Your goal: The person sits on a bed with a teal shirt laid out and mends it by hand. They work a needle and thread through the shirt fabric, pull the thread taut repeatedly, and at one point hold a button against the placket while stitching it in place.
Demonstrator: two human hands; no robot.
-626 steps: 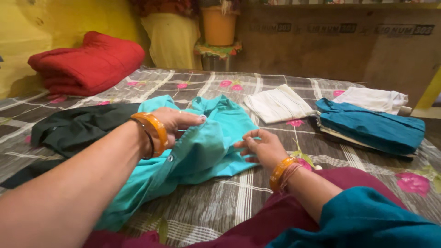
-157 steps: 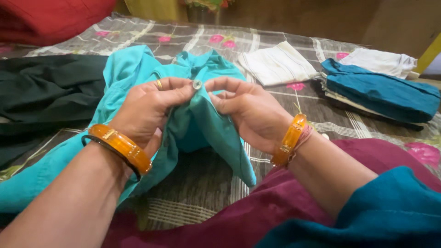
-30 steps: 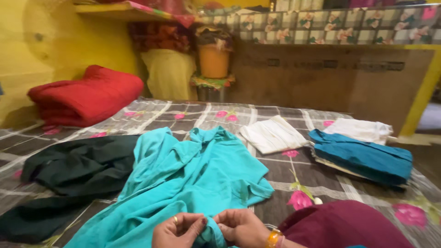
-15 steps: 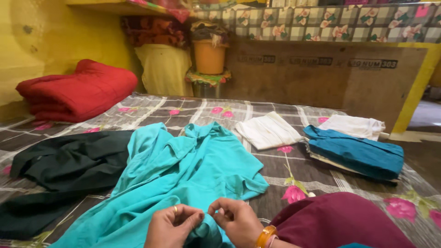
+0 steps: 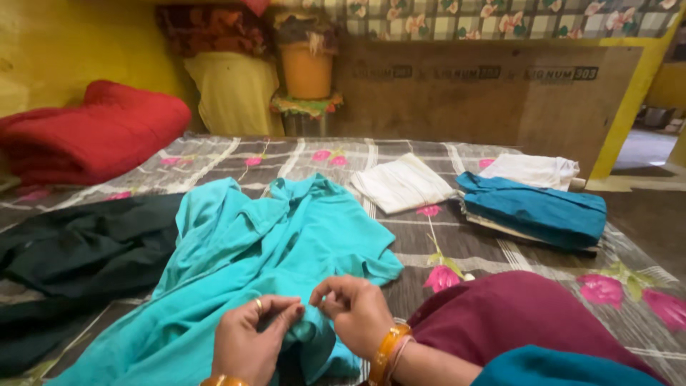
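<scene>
A turquoise shirt [image 5: 264, 250] lies spread on the checked bedsheet [image 5: 471, 246] in front of me. My left hand [image 5: 246, 342], with a ring and an orange bangle, pinches a fold of the shirt's front edge near the bottom of the view. My right hand [image 5: 355, 312], also with an orange bangle, pinches the same fold from the other side, fingertips nearly touching the left ones. The cloth bunches up between the two hands.
A dark green garment [image 5: 78, 250] lies at the left. A folded white cloth [image 5: 400, 182] and a stack of folded clothes topped by a blue one [image 5: 532, 207] sit at the right. A red blanket [image 5: 93, 132] is at the back left, an orange pot [image 5: 307, 68] behind.
The view has tilted down and the hands sit higher in the frame. Both hands keep working the same fold of the turquoise shirt.
</scene>
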